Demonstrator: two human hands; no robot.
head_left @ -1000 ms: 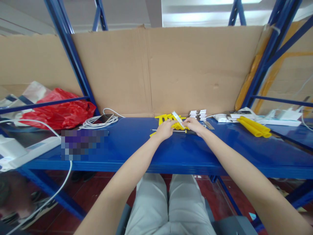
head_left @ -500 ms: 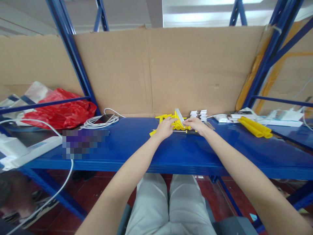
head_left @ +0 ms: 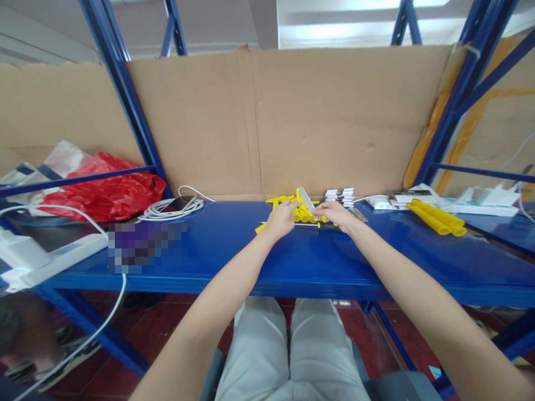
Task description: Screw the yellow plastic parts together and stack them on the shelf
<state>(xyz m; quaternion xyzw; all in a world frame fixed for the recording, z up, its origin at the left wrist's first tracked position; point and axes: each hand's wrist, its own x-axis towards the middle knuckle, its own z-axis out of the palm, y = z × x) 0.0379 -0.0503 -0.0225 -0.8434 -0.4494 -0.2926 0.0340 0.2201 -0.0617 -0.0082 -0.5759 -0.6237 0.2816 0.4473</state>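
My left hand (head_left: 281,218) and my right hand (head_left: 334,214) meet at the middle back of the blue shelf (head_left: 292,262). Between them is a small pile of yellow plastic parts (head_left: 301,212). Both hands are closed on a yellow part with a thin white strip (head_left: 306,198) that tilts up from it. A slim screwdriver (head_left: 317,225) with a dark handle lies on the shelf just under my hands. A stack of small white pieces (head_left: 339,195) stands right behind my right hand.
A cardboard sheet (head_left: 267,117) walls the back. At the left lie a red plastic bag (head_left: 100,186), a coiled white cable with a phone (head_left: 171,206) and a white power strip (head_left: 45,256). At the right lie yellow tubes (head_left: 437,217) and white packets (head_left: 418,197).
The white strip has tipped up from lying low to standing steeper between my hands. My hands have shifted slightly towards the back of the shelf.
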